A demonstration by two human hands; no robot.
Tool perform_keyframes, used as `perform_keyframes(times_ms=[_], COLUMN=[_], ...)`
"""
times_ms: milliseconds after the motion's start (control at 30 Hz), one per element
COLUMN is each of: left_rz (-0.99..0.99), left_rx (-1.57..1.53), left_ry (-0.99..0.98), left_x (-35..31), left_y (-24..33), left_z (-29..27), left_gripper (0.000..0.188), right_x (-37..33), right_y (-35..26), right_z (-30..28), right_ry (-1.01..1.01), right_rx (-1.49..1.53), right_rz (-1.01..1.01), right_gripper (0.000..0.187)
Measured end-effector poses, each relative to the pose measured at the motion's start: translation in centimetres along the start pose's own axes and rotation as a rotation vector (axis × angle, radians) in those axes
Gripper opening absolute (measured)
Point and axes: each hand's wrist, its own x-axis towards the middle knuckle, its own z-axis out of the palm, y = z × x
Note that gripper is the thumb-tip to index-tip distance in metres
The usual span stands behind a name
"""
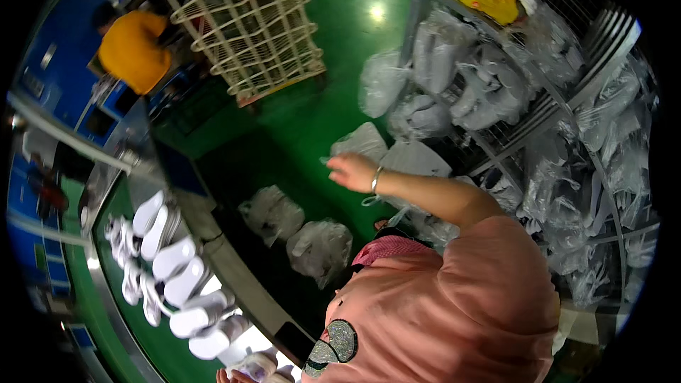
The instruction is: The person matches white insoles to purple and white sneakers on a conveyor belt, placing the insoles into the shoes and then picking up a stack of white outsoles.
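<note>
My right arm reaches out over the floor, a bracelet on its wrist. My right hand (351,171) is open, its fingers loosely bent and apart, with nothing plainly in them. Just beyond it lies a clear plastic bag (362,141) with pale contents; whether the fingertips touch it I cannot tell. At the lower edge only some fingers of my left hand (234,376) show. They are spread next to a white shoe (254,367) at the near end of the bench. The rest of that hand is cut off. Several white shoes (186,280) stand in rows farther along this bench.
Two filled plastic bags (319,250) lie on the green floor (340,42) beside the bench edge. At the right, a metal rack (504,163) holds many bagged pale items. A wire cage trolley (255,35) stands ahead. A person in a yellow top (133,53) sits far left.
</note>
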Motion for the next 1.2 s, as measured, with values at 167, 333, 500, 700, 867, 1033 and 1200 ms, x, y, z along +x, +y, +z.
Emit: perform_keyframes(times_ms=[167, 333, 500, 700, 867, 1033, 1200], left_rz=[0.086, 0.31, 0.43, 0.534, 0.568, 0.213, -0.539], left_rx=[-0.045, -0.148, -0.175, -0.337, -0.43, -0.887, -1.246], left_ry=[-0.204, -0.318, -0.475, -0.489, -0.546, -0.984, -2.107], left_x=[-1.4, 0.4, 1.7, 0.4, -0.9, -3.8, -10.1], left_y=[9.2, 20.4, 24.6, 31.4, 34.4, 38.9, 43.3], left_z=[9.7, 15.2, 18.8, 20.8, 22.0, 23.2, 26.7], left_gripper=[0.02, 0.018, 0.022, 0.021, 0.021, 0.019, 0.08], right_x=[-1.4, -3.8, -7.8, -7.6, -7.5, -7.8, -10.8], right_y=[13.6, 21.2, 28.7, 35.3, 36.4, 19.7, 9.8], right_z=[-14.8, -24.7, -31.9, -33.1, -35.2, -32.6, -24.6], right_ry=[0.152, 0.621, 0.561, 0.569, 0.229, 0.477, 0.311], right_rx=[-0.071, -0.333, -0.768, -1.027, -1.068, -0.8, -0.088], right_rz=[0.359, 0.301, 0.628, 0.589, 0.585, 0.383, -0.305], right_gripper=[0.018, 0.013, 0.016, 0.018, 0.019, 0.018, 0.024])
